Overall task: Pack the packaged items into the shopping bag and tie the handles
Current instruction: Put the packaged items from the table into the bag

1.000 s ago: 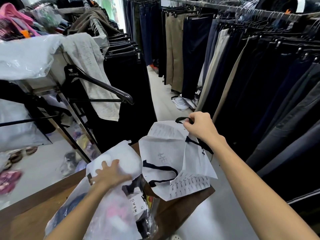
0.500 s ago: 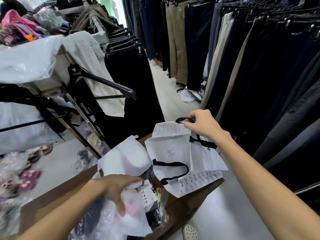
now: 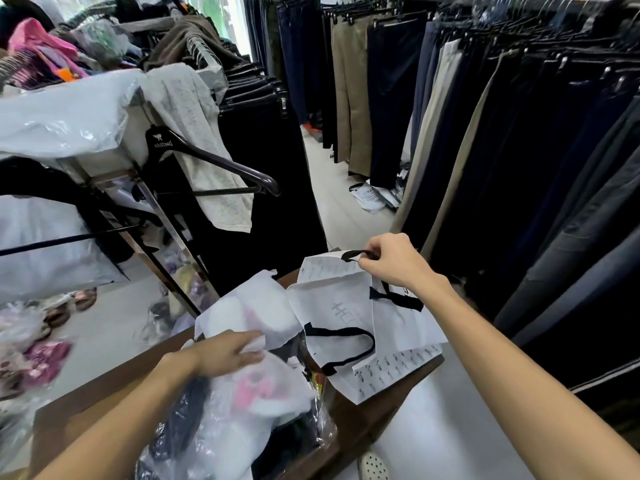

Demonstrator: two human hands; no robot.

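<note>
A white shopping bag (image 3: 349,306) with black handles lies crumpled at the far end of a wooden table (image 3: 86,393). My right hand (image 3: 391,261) is shut on one black handle (image 3: 356,255) and holds that side of the bag up. The other handle (image 3: 343,344) rests loose on the bag's face. A heap of packaged items in clear plastic (image 3: 249,407), white, pink and dark, lies on the table near me. My left hand (image 3: 225,353) grips the top white package (image 3: 256,306) of that heap, just left of the bag.
A clothes rack with a black hanger (image 3: 214,161) and a grey cloth stands to the left. Racks of dark and tan trousers (image 3: 485,133) line the right side. Between them runs a pale floor aisle with papers (image 3: 374,197) lying on it. A spotted shoe (image 3: 372,467) shows below.
My left hand has moved from flat on the heap to gripping the top white package and pushing it toward the bag. My right hand has kept hold of the handle, raised slightly.
</note>
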